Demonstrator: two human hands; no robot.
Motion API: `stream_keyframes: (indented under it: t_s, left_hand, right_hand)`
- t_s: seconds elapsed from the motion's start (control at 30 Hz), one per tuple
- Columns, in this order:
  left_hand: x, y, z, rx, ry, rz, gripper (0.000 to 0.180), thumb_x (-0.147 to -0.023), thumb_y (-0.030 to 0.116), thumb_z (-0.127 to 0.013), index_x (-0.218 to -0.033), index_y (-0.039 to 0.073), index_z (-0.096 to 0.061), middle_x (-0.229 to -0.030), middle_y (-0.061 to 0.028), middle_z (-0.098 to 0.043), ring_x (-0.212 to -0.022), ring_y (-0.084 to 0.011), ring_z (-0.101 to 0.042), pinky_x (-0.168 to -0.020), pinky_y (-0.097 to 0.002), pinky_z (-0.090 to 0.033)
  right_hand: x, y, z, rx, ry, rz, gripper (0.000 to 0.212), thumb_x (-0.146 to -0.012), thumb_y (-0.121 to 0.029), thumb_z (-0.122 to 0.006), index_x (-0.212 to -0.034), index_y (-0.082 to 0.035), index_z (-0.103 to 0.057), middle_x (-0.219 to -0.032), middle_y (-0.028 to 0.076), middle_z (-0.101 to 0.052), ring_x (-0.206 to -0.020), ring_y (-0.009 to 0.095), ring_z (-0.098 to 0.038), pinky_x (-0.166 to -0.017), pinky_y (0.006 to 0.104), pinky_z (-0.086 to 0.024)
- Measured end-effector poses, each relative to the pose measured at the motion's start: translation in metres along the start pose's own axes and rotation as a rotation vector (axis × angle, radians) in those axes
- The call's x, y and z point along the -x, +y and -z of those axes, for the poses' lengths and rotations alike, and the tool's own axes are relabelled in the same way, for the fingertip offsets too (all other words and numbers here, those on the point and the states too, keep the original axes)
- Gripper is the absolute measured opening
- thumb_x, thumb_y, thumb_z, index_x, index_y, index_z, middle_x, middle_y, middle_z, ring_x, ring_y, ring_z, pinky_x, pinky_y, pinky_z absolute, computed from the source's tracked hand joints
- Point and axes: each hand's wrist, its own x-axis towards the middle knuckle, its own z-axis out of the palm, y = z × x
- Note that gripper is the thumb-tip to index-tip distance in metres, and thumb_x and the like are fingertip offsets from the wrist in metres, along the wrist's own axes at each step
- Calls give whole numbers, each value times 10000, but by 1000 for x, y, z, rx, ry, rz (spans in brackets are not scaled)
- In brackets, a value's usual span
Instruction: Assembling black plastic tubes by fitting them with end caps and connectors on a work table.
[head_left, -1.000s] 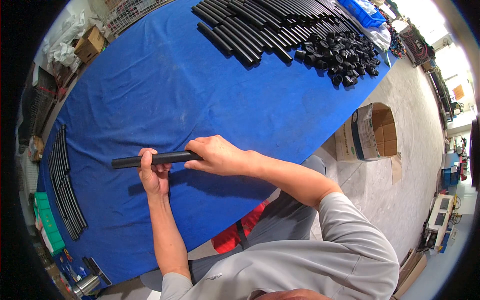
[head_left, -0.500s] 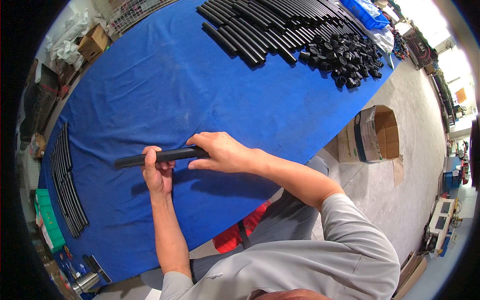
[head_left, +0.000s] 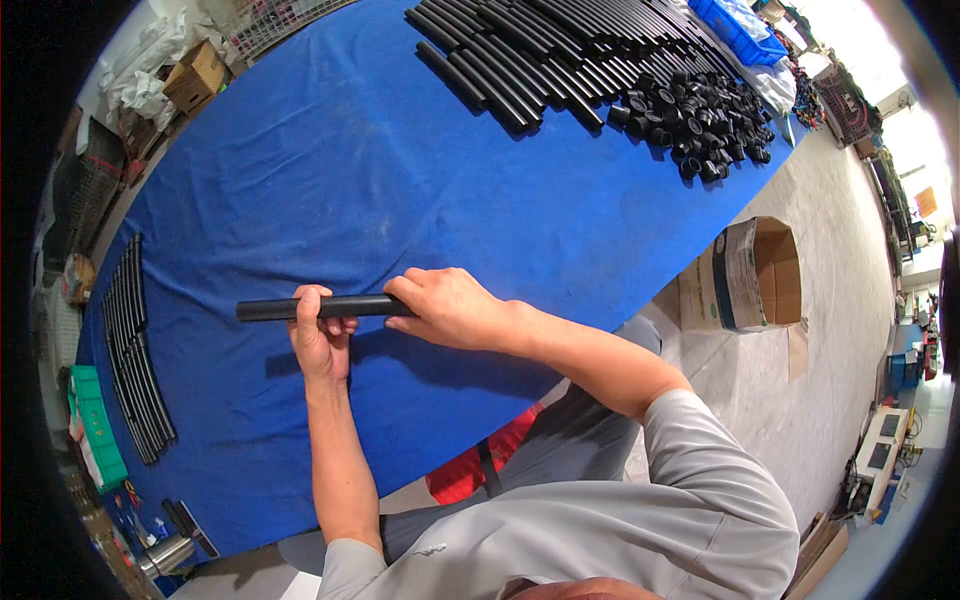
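Black pipe (head_left: 300, 308) held level in both hands over the blue table (head_left: 330, 170).

The left hand (head_left: 320, 335) wraps shut around the middle of the pipe, fingers curled over the top, while the right hand (head_left: 450, 308) closes over the pipe's right end, hiding it. The pipe sits above the near half of the table, towards the near edge, its free end pointing at the left edge. Along that left edge lies a row of thin black rods (head_left: 135, 350). At the far edge, rows of thicker black pipes (head_left: 520, 60) lie side by side, and just beside them a heap of short black fittings (head_left: 700, 120) fills the far right corner. A cardboard box (head_left: 750, 275) stands open on the floor off the right edge.
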Motion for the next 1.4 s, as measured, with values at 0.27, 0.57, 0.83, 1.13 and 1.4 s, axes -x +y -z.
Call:
stream_keyframes:
  t_s: [0.27, 0.57, 0.83, 1.13, 1.4]
  left_hand:
    - [3, -1, 7, 34, -115, -31, 184, -939, 241, -613, -901, 62, -594, -565, -8, -476, -488, -125, -490, -472, -274, -469]
    - [-1, -1, 2, -37, -81, -48, 217, -945, 265, -601, -873, 60, -592, -544, -8, -461, -464, -137, -475, -486, -291, -483]
    - [8, 7, -9, -93, 17, 2, 109, -873, 147, -629, -821, 57, -595, -586, -24, -502, -466, -127, -487, -440, -290, -452]
    - [13, 21, -11, -244, -390, 51, 298, -820, 145, -701, -1066, 38, -574, -849, -59, -594, -766, -162, -631, -633, -299, -543]
    - [1, 48, 10, -1330, -107, -949, 607, -750, 232, -797, -1279, 70, -547, -1322, -159, -522, -1253, -297, -492, -1057, -444, -404]
  right_hand:
    - [-10, -10, 24, -791, -406, -614, 388, -813, -302, -737, -968, 26, -600, -765, 179, -630, -690, 334, -638, -618, 425, -479]
    - [-8, -1, 21, -311, -220, -217, 320, -803, -277, -733, -871, 18, -627, -691, 155, -631, -610, 314, -627, -597, 406, -499]
    - [-4, -3, 3, -177, -98, -114, 329, -872, -357, -670, -913, -38, -603, -768, 191, -644, -741, 411, -635, -646, 483, -489]
    - [-4, -18, 27, -810, -415, -514, 265, -902, -268, -684, -885, -13, -612, -685, -15, -573, -602, 85, -528, -554, 255, -429]
    - [-6, -6, 28, -158, -258, -285, 240, -844, -196, -727, -864, 17, -619, -570, 80, -484, -514, 139, -428, -485, 337, -336]
